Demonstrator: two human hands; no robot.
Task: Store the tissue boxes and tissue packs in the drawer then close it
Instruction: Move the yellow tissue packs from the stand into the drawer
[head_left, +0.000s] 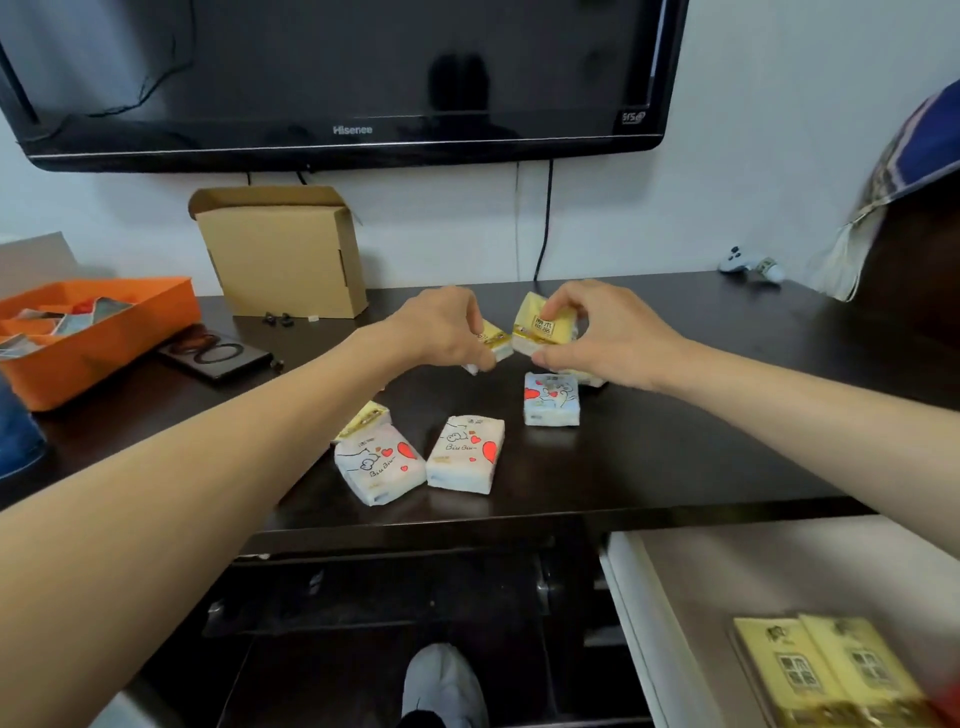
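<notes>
Dark tabletop (649, 441) under wall TV (337, 78). Left hand (441, 325) and right hand (597, 332) each pinching a yellow tissue pack (540, 325) at 12 o'clock, likely gathering for one trip. Open drawer (675, 597) at 5 o'clock, yellow tissue boxes (821, 670) already inside; heart-print packs (467, 452) waiting at centre.
</notes>
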